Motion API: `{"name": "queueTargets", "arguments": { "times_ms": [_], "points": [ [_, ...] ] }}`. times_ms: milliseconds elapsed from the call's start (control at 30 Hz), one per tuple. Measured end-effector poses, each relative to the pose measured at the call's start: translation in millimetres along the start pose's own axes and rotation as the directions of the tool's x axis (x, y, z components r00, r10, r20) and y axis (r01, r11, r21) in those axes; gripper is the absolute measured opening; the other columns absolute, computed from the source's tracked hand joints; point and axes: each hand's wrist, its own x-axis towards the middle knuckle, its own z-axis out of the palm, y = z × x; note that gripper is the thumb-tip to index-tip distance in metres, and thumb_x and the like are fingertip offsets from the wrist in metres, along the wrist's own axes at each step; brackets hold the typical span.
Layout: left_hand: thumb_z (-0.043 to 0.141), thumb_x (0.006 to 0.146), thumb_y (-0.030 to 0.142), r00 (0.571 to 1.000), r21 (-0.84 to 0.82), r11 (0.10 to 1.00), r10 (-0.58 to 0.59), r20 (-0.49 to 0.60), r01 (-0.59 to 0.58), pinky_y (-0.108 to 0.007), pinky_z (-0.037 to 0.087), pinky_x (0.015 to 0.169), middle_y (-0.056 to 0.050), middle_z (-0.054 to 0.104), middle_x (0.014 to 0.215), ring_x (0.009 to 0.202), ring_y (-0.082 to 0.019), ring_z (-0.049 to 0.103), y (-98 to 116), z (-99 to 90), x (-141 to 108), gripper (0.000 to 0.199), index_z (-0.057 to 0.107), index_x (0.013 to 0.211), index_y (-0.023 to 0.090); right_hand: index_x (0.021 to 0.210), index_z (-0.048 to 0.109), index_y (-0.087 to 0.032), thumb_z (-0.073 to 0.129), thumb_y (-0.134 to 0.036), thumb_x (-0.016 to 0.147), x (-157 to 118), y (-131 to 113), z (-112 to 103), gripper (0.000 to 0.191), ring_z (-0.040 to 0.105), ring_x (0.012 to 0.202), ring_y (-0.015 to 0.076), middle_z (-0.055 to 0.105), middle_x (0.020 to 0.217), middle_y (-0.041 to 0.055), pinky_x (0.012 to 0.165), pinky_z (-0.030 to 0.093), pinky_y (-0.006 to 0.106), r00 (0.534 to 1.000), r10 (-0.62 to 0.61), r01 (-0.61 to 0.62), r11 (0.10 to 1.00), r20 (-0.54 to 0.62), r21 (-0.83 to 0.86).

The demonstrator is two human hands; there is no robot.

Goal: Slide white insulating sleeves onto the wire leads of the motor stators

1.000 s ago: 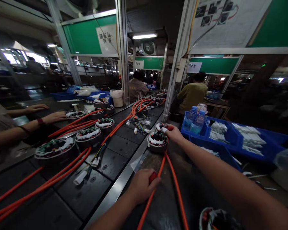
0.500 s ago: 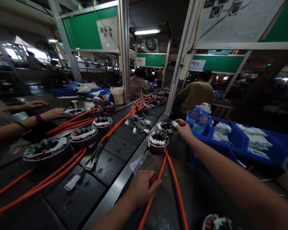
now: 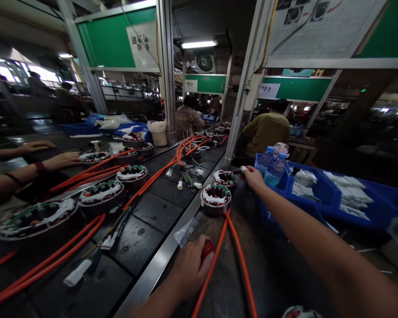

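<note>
My left hand (image 3: 193,266) is closed around a red rounded object (image 3: 208,250), perhaps a tool handle; the rest of it is hidden. It rests on the dark bench beside an orange cable (image 3: 213,271). My right hand (image 3: 254,179) reaches forward with curled fingers and a white covering on one fingertip. What it holds, if anything, I cannot make out. Just left of it sits a motor stator (image 3: 224,178) with white-bound windings. A nearer stator (image 3: 215,198) stands in front, with two orange cables running from its base towards me.
Several stators, one large (image 3: 38,219), lie with orange cables and white connectors (image 3: 78,273) on the plate conveyor (image 3: 152,227) at left. Blue bins (image 3: 321,190) with white strips and water bottles (image 3: 276,170) stand right. A co-worker's hands (image 3: 64,160) rest across the conveyor.
The stators on the conveyor have shifted left and nearer. My right hand has drawn slightly away from the far stator, and the red object seen in it is now hidden. My left hand stays closed.
</note>
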Motion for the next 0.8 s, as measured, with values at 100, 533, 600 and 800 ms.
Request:
{"name": "queueTargets", "arguments": {
  "times_ms": [100,533,600,800],
  "points": [
    [0.038,0.086,0.031,1.0,0.009,1.0,0.002,0.011,-0.002,-0.029,0.039,0.067,-0.005,0.062,0.082,0.077,-0.021,0.057,-2,1.4,1,0.019,0.05,0.092,0.019,0.083,0.055,-0.017,0.052,-0.039,0.08,-6,-13,1,0.023,0.058,0.063,0.0148,0.06,0.067,-0.0008,0.06,0.047,0.028,1.0,-0.015,0.013,0.999,0.028,0.051],
    [0.045,0.085,0.033,0.935,-0.002,0.952,0.299,-0.193,-0.305,-0.032,0.043,0.074,-0.008,0.063,0.09,0.084,-0.02,0.056,-3,12.2,-1,0.026,0.057,0.102,0.016,0.071,0.048,-0.018,0.052,-0.04,0.078,-212,-73,-44,0.023,0.048,0.044,0.0103,0.053,0.049,-0.0036,0.045,0.037,0.021,0.923,-0.118,0.031,0.971,0.367,0.235],
    [0.046,0.085,0.033,0.894,0.027,0.919,0.388,-0.225,-0.392,-0.032,0.044,0.072,-0.007,0.063,0.086,0.08,-0.02,0.057,3,15.6,-4,0.026,0.057,0.102,0.016,0.071,0.048,-0.018,0.052,-0.039,0.079,-226,-76,-47,0.023,0.049,0.045,0.0104,0.054,0.05,-0.0038,0.046,0.038,0.021,0.925,-0.112,0.031,0.974,0.363,0.224],
    [0.045,0.084,0.03,0.723,0.186,0.77,0.638,-0.266,-0.611,-0.031,0.042,0.061,-0.006,0.061,0.074,0.066,-0.018,0.053,44,10.2,-24,0.024,0.056,0.099,0.014,0.065,0.05,-0.017,0.053,-0.044,0.075,-273,-89,-55,0.029,0.047,0.043,0.011,0.051,0.047,-0.0034,0.043,0.038,0.022,0.957,-0.054,-0.017,0.97,0.285,0.242]
  ]
}}
